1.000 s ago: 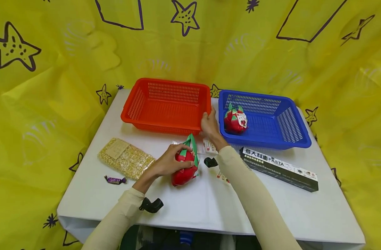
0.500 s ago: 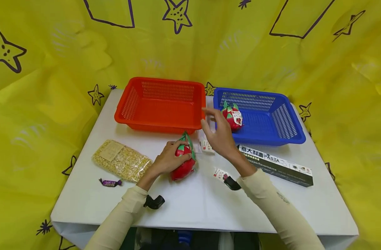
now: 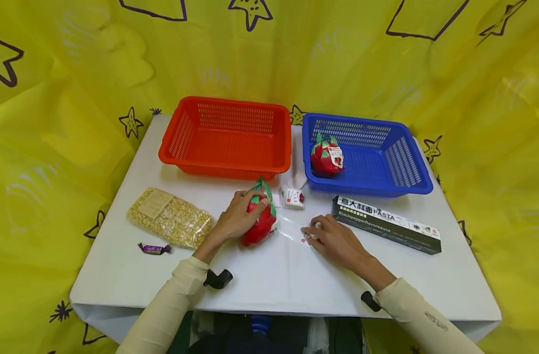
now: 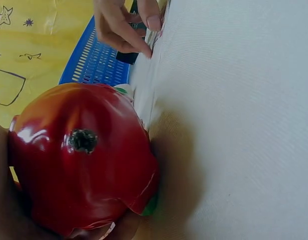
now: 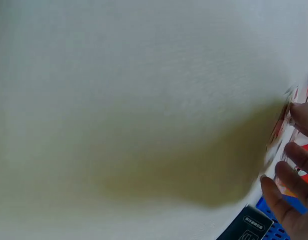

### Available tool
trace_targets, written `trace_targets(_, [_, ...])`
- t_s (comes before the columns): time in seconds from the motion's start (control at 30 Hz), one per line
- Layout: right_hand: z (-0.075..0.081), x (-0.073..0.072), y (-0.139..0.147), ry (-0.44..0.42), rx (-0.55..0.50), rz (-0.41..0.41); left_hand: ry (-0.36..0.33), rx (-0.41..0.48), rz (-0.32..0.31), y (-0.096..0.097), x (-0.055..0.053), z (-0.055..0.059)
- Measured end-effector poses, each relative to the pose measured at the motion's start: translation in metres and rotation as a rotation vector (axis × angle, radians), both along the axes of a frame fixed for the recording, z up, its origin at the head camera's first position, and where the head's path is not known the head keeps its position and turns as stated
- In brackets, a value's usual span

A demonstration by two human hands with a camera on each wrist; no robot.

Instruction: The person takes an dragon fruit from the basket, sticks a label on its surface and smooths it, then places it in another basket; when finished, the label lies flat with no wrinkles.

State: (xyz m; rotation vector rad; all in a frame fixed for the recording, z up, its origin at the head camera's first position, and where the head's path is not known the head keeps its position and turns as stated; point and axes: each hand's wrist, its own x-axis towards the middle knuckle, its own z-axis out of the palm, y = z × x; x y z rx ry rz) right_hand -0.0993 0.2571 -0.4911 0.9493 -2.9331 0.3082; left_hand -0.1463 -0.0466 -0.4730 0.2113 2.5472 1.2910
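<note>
Dragon fruit (image 3: 260, 227) with glossy red skin fills my left hand (image 3: 238, 216), my thumb and fingers curled round it, its green leaves pointing toward the red basket (image 3: 229, 172). It is at the middle of the white table (image 3: 273, 282), in front of that basket; I cannot tell whether its underside touches the cloth. Its dark round end faces my left wrist. My right hand (image 3: 340, 243) is at a clear wrapper (image 3: 289, 228) with a small printed label, the fingers bent and slightly apart, the thumb against its edge; I cannot tell whether I am pinching it. A white labelled packet (image 3: 293, 197) lies just beyond. Beside my left forearm lie a bag of yellow kernels (image 3: 174, 219) and a purple sweet (image 3: 155, 249). To the right, a pasta box (image 3: 386, 226) lies before the blue basket (image 3: 362, 186), which holds a second red fruit (image 3: 324, 161).
</note>
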Motion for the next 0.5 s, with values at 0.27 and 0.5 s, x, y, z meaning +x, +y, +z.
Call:
trace_targets(0.27, [-0.002, -0.005, -0.004, 0.064, -0.131, 0.009, -0.012, -0.003, 0.011, 0.002, 0.001, 0.003])
trace_targets(0.5, [0.023, 0.005, 0.014, 0.063, -0.566, -0.222, 0.097, 0.007, 0.005, 0.004, 0.005, -0.001])
